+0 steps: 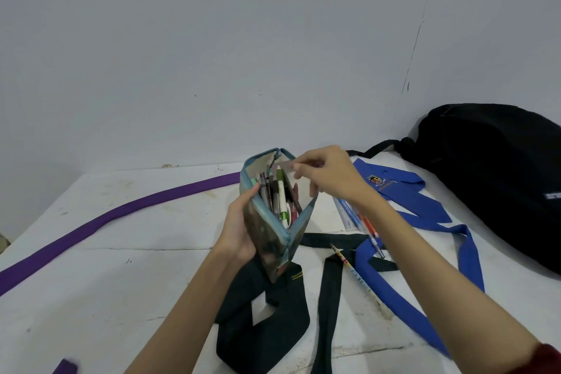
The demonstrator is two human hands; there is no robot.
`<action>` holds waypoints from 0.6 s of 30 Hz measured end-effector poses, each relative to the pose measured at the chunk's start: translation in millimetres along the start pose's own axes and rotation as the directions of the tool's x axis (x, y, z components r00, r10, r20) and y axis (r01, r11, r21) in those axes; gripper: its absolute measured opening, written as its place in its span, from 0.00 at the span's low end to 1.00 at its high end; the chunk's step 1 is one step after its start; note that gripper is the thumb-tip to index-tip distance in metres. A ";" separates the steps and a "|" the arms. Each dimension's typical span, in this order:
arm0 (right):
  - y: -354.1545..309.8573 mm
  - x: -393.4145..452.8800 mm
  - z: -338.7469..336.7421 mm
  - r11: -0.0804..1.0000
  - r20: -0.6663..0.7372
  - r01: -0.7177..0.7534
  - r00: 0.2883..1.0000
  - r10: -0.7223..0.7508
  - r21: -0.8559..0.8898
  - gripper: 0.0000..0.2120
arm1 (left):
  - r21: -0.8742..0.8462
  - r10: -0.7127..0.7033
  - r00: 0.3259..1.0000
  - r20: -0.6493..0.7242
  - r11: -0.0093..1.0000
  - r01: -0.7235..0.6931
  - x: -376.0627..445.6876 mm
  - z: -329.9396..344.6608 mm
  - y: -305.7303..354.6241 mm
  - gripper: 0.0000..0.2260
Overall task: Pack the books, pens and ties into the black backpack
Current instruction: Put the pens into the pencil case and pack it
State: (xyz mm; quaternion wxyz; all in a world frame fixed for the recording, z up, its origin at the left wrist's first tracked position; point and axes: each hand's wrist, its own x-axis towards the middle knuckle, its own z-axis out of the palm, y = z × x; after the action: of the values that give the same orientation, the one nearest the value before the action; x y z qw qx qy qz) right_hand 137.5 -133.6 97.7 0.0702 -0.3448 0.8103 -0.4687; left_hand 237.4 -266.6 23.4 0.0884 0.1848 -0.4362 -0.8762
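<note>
My left hand (239, 229) grips an open pencil pouch (274, 247) from its left side, holding it up above the table. Several pens (280, 197) stand inside it. At the pouch's mouth my right hand (326, 174) pinches a thin, flat, pale item (285, 165); what it is stays unclear. The black backpack (498, 179) lies at the far right. A blue tie (425, 215) and a black tie (273, 322) lie on the table. More pens (361, 222) and a pencil (355, 273) lie between the ties.
A purple tie or strap (115, 215) curves across the left of the white table (121, 282). The table stands against a pale wall (243, 39). A purple end (65, 367) shows at the bottom left edge.
</note>
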 end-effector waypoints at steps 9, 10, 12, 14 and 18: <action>82.0 -36.9 6.1 0.791 0.158 -0.259 0.900 0.406 -0.554 0.13 | -0.035 -0.008 0.999 -0.054 0.999 0.006 6.4 -11.5 -1.1 0.16; 87.9 -42.1 12.7 0.743 0.194 -0.239 0.874 0.444 -0.626 0.15 | -0.037 -0.006 0.998 -0.057 0.999 0.004 6.8 -12.0 -1.2 0.15; 92.1 -49.6 21.6 0.698 0.191 -0.203 0.876 0.442 -0.687 0.13 | -0.032 -0.007 0.998 -0.062 0.999 0.005 7.4 -11.4 -2.0 0.14; 91.7 -49.9 24.0 0.713 0.182 -0.186 0.895 0.406 -0.676 0.09 | -0.029 -0.015 0.998 -0.064 0.999 0.014 7.6 -10.1 -3.1 0.13; 78.7 -37.3 10.0 0.865 0.111 -0.270 0.932 0.345 -0.424 0.08 | -0.040 -0.029 0.998 -0.052 0.999 0.027 8.1 -6.0 -3.2 0.13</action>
State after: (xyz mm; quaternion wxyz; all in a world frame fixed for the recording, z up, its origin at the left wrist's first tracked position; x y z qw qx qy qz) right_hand 131.2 -92.0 20.7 0.1463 -0.2593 0.9236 -0.2415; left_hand 232.4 -271.5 15.5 0.0912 0.2122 -0.4137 -0.8806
